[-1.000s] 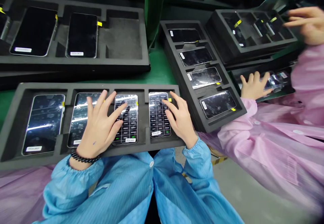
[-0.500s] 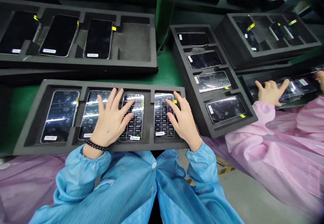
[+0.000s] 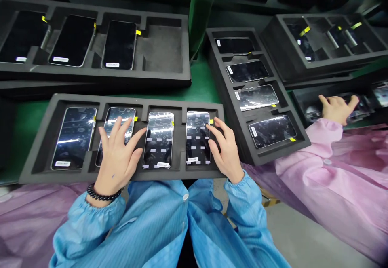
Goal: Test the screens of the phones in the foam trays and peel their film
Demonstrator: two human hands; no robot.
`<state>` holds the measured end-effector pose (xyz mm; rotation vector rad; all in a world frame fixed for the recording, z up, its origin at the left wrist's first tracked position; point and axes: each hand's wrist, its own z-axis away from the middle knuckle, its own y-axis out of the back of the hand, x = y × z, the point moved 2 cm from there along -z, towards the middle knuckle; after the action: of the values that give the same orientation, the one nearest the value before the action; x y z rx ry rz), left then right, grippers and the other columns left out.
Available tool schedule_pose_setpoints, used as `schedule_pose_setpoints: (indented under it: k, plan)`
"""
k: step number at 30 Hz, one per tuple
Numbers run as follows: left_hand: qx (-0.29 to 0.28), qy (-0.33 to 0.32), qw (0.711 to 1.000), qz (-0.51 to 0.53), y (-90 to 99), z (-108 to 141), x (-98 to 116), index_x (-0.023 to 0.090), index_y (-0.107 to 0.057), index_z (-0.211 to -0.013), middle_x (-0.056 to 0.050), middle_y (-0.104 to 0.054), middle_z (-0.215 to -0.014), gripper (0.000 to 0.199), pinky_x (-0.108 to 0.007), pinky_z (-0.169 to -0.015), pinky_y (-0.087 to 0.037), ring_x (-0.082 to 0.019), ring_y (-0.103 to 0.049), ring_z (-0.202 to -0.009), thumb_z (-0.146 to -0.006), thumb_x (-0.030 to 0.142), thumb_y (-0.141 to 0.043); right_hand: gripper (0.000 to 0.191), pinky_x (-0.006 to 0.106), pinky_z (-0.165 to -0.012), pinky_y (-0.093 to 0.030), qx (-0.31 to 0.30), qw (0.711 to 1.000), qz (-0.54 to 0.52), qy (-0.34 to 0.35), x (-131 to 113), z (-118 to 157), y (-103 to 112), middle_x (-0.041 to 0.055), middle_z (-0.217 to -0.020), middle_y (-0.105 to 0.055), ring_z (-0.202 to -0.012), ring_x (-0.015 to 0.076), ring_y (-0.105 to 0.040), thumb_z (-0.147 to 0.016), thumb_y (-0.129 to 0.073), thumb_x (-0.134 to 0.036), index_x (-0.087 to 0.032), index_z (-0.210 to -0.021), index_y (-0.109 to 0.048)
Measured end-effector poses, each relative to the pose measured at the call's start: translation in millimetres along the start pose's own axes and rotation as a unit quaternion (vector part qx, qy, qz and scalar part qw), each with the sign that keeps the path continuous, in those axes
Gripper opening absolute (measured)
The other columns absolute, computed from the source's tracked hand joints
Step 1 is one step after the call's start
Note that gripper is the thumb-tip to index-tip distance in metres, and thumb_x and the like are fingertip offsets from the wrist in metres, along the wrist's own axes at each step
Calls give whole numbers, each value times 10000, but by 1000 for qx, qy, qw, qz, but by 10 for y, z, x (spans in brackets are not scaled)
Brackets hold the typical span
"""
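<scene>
A dark foam tray (image 3: 118, 176) in front of me carries smartphones in its compartments. My left hand (image 3: 119, 155) hovers with spread fingers over the second phone (image 3: 129, 119), partly hiding it; its thumb side lies beside the third phone (image 3: 158, 146). At the right end, my right hand (image 3: 224, 148) is open, fingertips at the right edge of the fourth phone (image 3: 197, 140); whether they touch it I cannot tell. Small pale blocks show on the screens of the third and fourth phones. The leftmost phone (image 3: 75, 138) has a dark, reflective screen. Every phone bears a white label.
Behind stands another foam tray (image 3: 121, 75) with dark phones. To the right, an angled foam tray (image 3: 273, 155) holds several phones, near a stacked tray (image 3: 339, 62). A co-worker's hand (image 3: 336, 109) in a pink sleeve reaches over items at far right.
My left hand has moved left, off the third phone. My right hand has drawn slightly right. Both lit screens went from text grids to scattered blocks. The co-worker's hand shifted right.
</scene>
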<state>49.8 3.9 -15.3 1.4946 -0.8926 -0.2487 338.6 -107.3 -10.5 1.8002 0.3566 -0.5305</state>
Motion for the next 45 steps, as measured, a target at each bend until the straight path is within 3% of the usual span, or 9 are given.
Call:
schedule_pose_setpoints:
  k: [4,10,16,23,30,38,42,45]
  plan:
    - [-21,2,1000,11,-7,-171,33,366,-296,-1549,-53,-97,-1701,549,-783,-1208,-7,-419,-70,-1566,-1007,348,-380,377,534,-1178,-382,-27,999,39,20,6,-300,-69,113,-1576,-407,-1408,285,-431,-1043,-391,-340,-240,-1347,-592]
    - [7,-23,1000,21,71,-265,95,391,-281,-1547,-30,-99,-1703,576,-757,-1226,5,-407,-78,-1568,-996,327,-435,388,641,-1240,-204,-90,989,98,68,-60,-563,-189,93,-1635,-330,-1457,309,-374,-1038,-422,-383,-267,-1371,-585]
    - [13,2,999,47,9,-245,26,379,-346,-1522,-1,-124,-1697,510,-735,-1241,1,-397,-70,-1571,-1013,366,-368,365,639,-1239,-194,-35,990,137,26,-8,-459,-133,98,-1607,-375,-1425,281,-406,-1046,-402,-382,-267,-1325,-607]
    - [8,2,999,53,-1,-278,3,327,-439,-1464,-58,-176,-1681,458,-782,-1207,-64,-396,-91,-1570,-1018,338,-337,382,611,-1227,-248,-9,990,136,-23,50,-305,-56,96,-1594,-393,-1429,289,-406,-1045,-393,-362,-247,-1366,-566]
    - [20,1,999,48,-3,-245,14,291,-459,-1451,-70,-184,-1677,451,-751,-1226,-53,-386,-91,-1571,-1020,328,-332,334,584,-1231,-266,-8,992,128,15,-30,-135,2,105,-1533,-480,-1373,269,-484,-1042,-408,-315,-243,-1212,-686]
    - [-21,-24,999,-21,175,-472,-36,291,-534,-1403,-21,-169,-1692,440,-695,-1245,30,-336,-89,-1582,-1025,417,-348,357,553,-1208,-333,-14,993,104,56,-47,-185,-34,131,-1516,-491,-1377,266,-489,-1040,-409,-308,-211,-1319,-609]
    - [-49,-56,996,-57,90,-576,-136,229,-577,-1384,-135,-278,-1649,502,-762,-1193,-46,-383,-162,-1561,-1033,455,-298,350,558,-1207,-338,-16,995,79,57,-20,-173,-77,125,-1511,-495,-1382,268,-484,-1039,-415,-315,-226,-1316,-610]
    - [-42,-80,994,-67,33,-615,-142,215,-583,-1385,-168,-274,-1643,526,-758,-1192,-62,-386,-171,-1559,-1036,465,-279,351,552,-1205,-343,-8,996,69,57,-10,-147,-85,125,-1504,-502,-1373,266,-489,-1040,-410,-311,-220,-1311,-614]
